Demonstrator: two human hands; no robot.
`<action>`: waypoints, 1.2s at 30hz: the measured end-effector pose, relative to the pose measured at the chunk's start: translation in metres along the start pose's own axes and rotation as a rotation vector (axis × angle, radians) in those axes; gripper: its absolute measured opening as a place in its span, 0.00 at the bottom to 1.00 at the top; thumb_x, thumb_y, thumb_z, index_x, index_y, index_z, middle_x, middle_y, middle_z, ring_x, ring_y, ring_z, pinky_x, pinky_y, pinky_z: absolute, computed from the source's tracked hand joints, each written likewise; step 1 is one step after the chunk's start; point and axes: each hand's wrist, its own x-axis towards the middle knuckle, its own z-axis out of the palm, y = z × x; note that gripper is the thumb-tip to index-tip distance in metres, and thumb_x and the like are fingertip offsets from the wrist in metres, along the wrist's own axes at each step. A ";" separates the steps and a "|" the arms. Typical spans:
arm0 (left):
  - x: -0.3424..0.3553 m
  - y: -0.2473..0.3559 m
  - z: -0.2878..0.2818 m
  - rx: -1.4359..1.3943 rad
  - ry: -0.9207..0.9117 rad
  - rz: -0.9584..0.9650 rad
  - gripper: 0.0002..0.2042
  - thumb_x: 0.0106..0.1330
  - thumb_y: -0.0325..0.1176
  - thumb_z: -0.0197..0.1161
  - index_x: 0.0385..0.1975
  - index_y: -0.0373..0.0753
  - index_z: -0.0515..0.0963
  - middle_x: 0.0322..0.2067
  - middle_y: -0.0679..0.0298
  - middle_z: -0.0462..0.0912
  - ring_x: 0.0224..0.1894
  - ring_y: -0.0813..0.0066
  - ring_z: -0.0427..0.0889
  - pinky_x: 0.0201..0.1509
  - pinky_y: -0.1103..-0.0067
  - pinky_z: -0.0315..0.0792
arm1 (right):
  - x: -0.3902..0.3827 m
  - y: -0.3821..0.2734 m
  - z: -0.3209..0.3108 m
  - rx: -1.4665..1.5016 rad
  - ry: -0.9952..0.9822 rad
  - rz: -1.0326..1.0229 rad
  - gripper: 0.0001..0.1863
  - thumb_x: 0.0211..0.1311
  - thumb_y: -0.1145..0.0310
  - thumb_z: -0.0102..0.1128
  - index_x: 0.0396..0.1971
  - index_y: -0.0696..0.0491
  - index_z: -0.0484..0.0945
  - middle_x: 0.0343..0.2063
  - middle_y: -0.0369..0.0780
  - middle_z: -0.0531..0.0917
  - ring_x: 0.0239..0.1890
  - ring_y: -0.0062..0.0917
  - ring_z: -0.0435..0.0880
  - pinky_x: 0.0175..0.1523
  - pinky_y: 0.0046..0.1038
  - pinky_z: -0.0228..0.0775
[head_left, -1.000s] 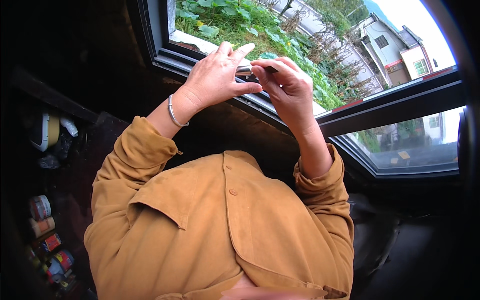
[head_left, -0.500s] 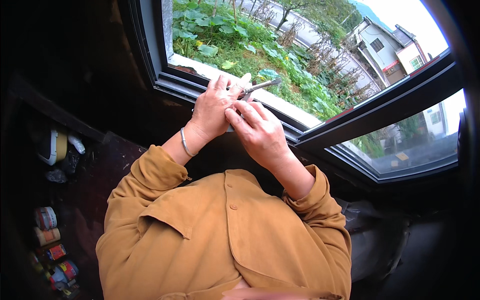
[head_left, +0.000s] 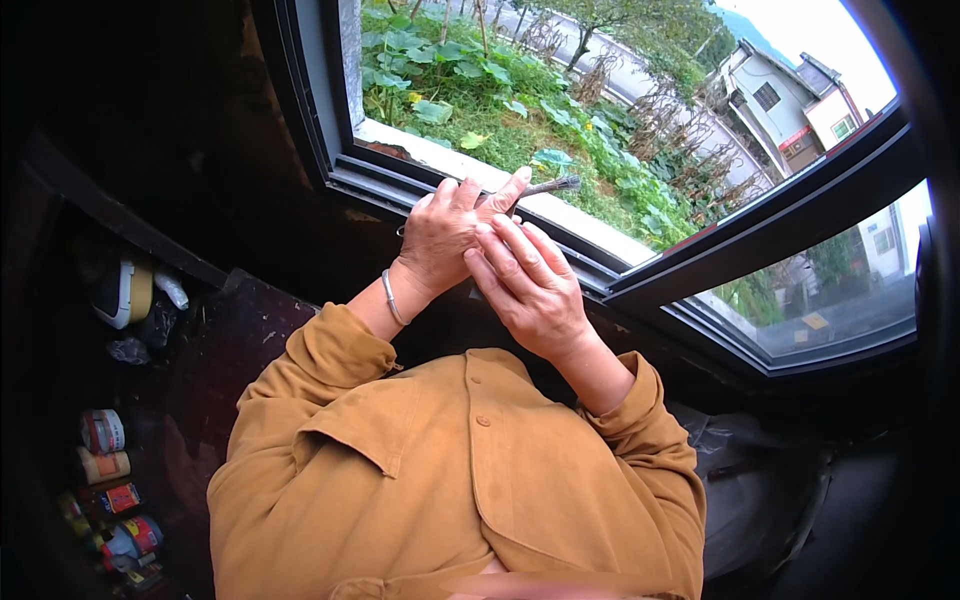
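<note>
In front of you, a dark-framed window [head_left: 780, 220] with a pale ledge [head_left: 608, 240] looks onto greenery [head_left: 470, 95]. Your brown jacket [head_left: 440, 500] fills the lower middle. Your right hand [head_left: 535, 288] has its bent fingers up against your left hand [head_left: 445, 235]; I cannot tell whether it grips anything. Your left hand is closed around a brush [head_left: 550, 187], which sits near the ledge, its bristles poking out to the right. A silver bangle [head_left: 391, 298] circles your left wrist.
</note>
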 end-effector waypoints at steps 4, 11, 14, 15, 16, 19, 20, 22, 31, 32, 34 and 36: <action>0.001 0.001 -0.002 0.041 -0.001 0.023 0.20 0.59 0.39 0.55 0.54 0.55 0.73 0.33 0.68 0.72 0.28 0.73 0.72 0.29 0.81 0.73 | -0.001 -0.004 -0.004 -0.026 0.015 0.016 0.17 0.51 0.74 0.55 0.44 0.55 0.77 0.50 0.41 0.75 0.57 0.33 0.72 0.60 0.36 0.64; 0.006 -0.006 0.010 -0.922 0.191 -0.458 0.19 0.72 0.41 0.42 0.56 0.41 0.71 0.27 0.67 0.76 0.22 0.81 0.70 0.24 0.85 0.67 | -0.015 -0.001 0.002 0.053 0.094 0.082 0.20 0.52 0.72 0.55 0.48 0.51 0.76 0.45 0.42 0.76 0.42 0.31 0.77 0.47 0.31 0.70; 0.009 -0.002 -0.001 -1.484 0.055 -0.888 0.23 0.73 0.47 0.34 0.61 0.42 0.64 0.27 0.68 0.74 0.19 0.89 0.66 0.20 0.89 0.64 | -0.021 0.003 0.015 0.035 0.080 0.137 0.21 0.50 0.72 0.56 0.48 0.49 0.75 0.42 0.41 0.75 0.38 0.30 0.77 0.39 0.28 0.71; 0.008 -0.002 0.002 -1.618 0.082 -0.993 0.22 0.72 0.47 0.36 0.59 0.43 0.65 0.28 0.66 0.75 0.20 0.87 0.68 0.22 0.88 0.66 | -0.021 0.005 0.017 0.000 0.073 0.127 0.22 0.50 0.72 0.57 0.49 0.48 0.75 0.43 0.41 0.74 0.38 0.29 0.77 0.39 0.28 0.71; 0.005 -0.002 0.007 -1.751 0.109 -1.100 0.21 0.72 0.46 0.38 0.57 0.44 0.67 0.29 0.64 0.76 0.22 0.84 0.70 0.23 0.87 0.67 | -0.020 0.007 0.019 -0.034 0.066 0.116 0.22 0.49 0.71 0.57 0.49 0.48 0.74 0.44 0.41 0.74 0.38 0.29 0.77 0.39 0.27 0.71; -0.002 -0.001 0.009 -2.101 0.001 -1.230 0.18 0.71 0.45 0.40 0.53 0.44 0.69 0.30 0.60 0.78 0.25 0.76 0.75 0.29 0.81 0.72 | -0.016 0.008 0.020 0.019 0.004 0.131 0.23 0.48 0.74 0.59 0.48 0.46 0.76 0.47 0.41 0.72 0.39 0.30 0.77 0.40 0.28 0.72; -0.003 0.002 0.009 -2.129 -0.012 -1.259 0.18 0.71 0.44 0.40 0.52 0.44 0.70 0.31 0.59 0.78 0.27 0.74 0.76 0.31 0.79 0.72 | -0.015 0.007 0.020 0.062 -0.023 0.143 0.23 0.48 0.76 0.59 0.47 0.45 0.76 0.48 0.41 0.72 0.39 0.30 0.77 0.41 0.29 0.73; -0.002 0.009 0.009 -2.186 -0.033 -1.318 0.17 0.70 0.43 0.41 0.51 0.44 0.70 0.32 0.58 0.78 0.29 0.70 0.77 0.35 0.76 0.74 | -0.020 0.011 0.031 0.047 0.003 0.126 0.23 0.47 0.74 0.60 0.48 0.45 0.76 0.49 0.41 0.71 0.40 0.30 0.76 0.42 0.29 0.73; -0.001 -0.001 0.004 -2.171 -0.084 -1.294 0.19 0.69 0.40 0.42 0.52 0.36 0.70 0.38 0.55 0.79 0.40 0.66 0.78 0.48 0.70 0.73 | -0.024 0.026 0.023 0.201 0.187 0.162 0.21 0.47 0.78 0.66 0.44 0.53 0.75 0.46 0.48 0.74 0.34 0.34 0.81 0.32 0.27 0.78; 0.002 -0.008 -0.002 -2.094 -0.100 -1.262 0.20 0.69 0.41 0.42 0.52 0.35 0.70 0.38 0.55 0.79 0.39 0.67 0.78 0.47 0.71 0.74 | -0.025 0.026 0.012 0.165 0.176 0.254 0.17 0.50 0.74 0.64 0.42 0.55 0.75 0.42 0.47 0.76 0.36 0.37 0.81 0.39 0.30 0.77; 0.004 -0.027 -0.003 -1.967 0.063 -1.147 0.20 0.69 0.42 0.41 0.51 0.34 0.71 0.36 0.57 0.80 0.38 0.69 0.79 0.44 0.75 0.74 | -0.022 0.037 -0.018 0.141 0.368 0.350 0.14 0.49 0.77 0.66 0.38 0.57 0.75 0.38 0.47 0.78 0.34 0.34 0.81 0.37 0.29 0.77; 0.005 -0.044 -0.006 -1.598 0.312 -0.975 0.20 0.71 0.42 0.40 0.44 0.32 0.74 0.33 0.59 0.80 0.36 0.74 0.79 0.42 0.78 0.74 | -0.030 0.046 -0.046 0.309 0.431 0.590 0.11 0.52 0.77 0.64 0.36 0.58 0.74 0.34 0.44 0.79 0.30 0.25 0.80 0.33 0.22 0.74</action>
